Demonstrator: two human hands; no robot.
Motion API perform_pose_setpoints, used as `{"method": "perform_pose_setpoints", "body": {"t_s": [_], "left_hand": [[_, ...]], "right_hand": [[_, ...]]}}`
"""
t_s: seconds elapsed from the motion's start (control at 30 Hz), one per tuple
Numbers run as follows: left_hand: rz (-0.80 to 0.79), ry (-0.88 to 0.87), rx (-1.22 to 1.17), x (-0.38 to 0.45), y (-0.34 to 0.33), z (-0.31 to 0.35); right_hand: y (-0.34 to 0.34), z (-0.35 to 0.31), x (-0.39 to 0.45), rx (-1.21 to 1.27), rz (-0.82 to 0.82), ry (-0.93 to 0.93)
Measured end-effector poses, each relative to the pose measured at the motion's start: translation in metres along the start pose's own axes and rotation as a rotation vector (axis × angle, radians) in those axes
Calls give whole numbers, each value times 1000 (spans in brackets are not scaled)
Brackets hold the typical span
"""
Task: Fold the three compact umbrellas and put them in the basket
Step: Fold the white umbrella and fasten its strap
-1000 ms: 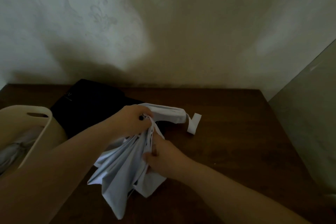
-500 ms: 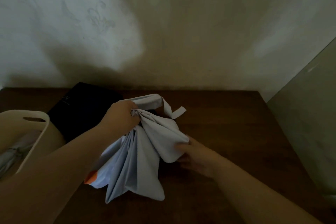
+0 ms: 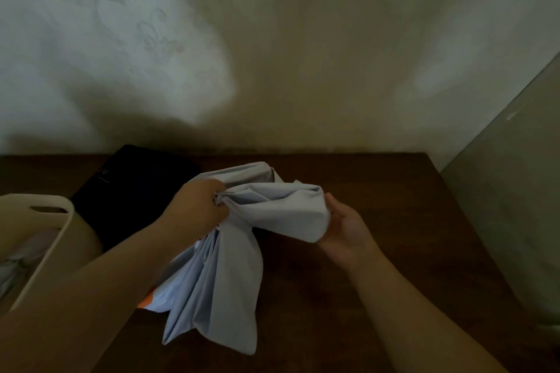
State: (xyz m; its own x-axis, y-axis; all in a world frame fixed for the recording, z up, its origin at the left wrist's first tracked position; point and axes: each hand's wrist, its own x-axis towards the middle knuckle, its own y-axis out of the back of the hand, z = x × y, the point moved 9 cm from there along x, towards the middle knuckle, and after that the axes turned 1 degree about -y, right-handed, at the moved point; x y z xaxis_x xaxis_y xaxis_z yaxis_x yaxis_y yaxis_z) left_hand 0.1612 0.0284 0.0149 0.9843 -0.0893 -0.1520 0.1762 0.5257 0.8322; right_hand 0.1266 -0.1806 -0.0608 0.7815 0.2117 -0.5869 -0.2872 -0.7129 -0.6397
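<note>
Pale grey fabric compact umbrella [image 3: 239,239] hangs above the dark wooden table [image 3: 378,221], bunched in the left hand [image 3: 197,206]'s clenched grip. Right hand [image 3: 345,230] cups one fold with relaxed fingers. Black umbrella [image 3: 133,191], near the back-left corner, carries small unreadable lettering beside the cream plastic basket [image 3: 51,239].

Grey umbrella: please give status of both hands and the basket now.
Left hand grips the grey umbrella at its gathered top. Right hand open, fingers straight against a fabric flap. Basket at left. Black umbrella behind, not blocking.
</note>
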Motion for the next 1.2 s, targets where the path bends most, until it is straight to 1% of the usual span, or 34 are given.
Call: {"method": "perform_pose_setpoints", "body": {"t_s": [0.03, 0.13, 0.17, 0.23, 0.37, 0.5, 0.57, 0.67, 0.77, 0.9, 0.97, 1.0, 1.03, 1.07, 1.1, 1.13, 1.17, 1.2], "left_hand": [[5, -1, 0, -1, 0, -1], [25, 10, 6, -2, 3, -3], [23, 12, 4, -2, 3, -3], [21, 14, -7, -3, 2, -3], [20, 16, -15, -4, 2, -3], [8, 22, -27, -4, 0, -1], [3, 20, -14, -4, -2, 2], [23, 10, 7, -4, 2, 4], [39, 8, 2, -6, 6, 5], [35, 7, 21, -4, 5, 8], [26, 3, 31, -4, 3, 9], [18, -2, 38, -4, 2, 10], [13, -7, 42, -4, 2, 10], [11, -11, 48, -4, 1, 10], [11, -13, 55, -4, 1, 10], [10, -10, 59, -4, 1, 9], [9, -9, 62, -4, 1, 9], [8, -12, 64, -3, 0, 8]], "right_hand": [[0, -1, 2, 24, -4, 19], [5, -19, 8, 222, -12, 149], [6, -25, 9, 254, -13, 178], [3, -31, 10, 234, -22, 193], [-8, -36, 6, 101, -24, 155], [-2, -51, 4, 268, 48, 285], [3, -52, 6, 278, 71, 252], [18, -48, 8, 72, 187, 118], [37, -57, 2, -137, 346, 62], [39, -57, -8, -450, 390, -51], [43, -49, -12, -597, 466, -132], [45, -50, -13, -712, 509, -121], [46, -56, -12, -850, 573, -56], [44, -68, -16, -976, 647, 80], [35, -80, -22, -1047, 659, 257], [20, -87, -28, -1082, 580, 406], [-1, -85, -33, -1132, 410, 502], [-23, -73, -37, -1246, 214, 491]]}}
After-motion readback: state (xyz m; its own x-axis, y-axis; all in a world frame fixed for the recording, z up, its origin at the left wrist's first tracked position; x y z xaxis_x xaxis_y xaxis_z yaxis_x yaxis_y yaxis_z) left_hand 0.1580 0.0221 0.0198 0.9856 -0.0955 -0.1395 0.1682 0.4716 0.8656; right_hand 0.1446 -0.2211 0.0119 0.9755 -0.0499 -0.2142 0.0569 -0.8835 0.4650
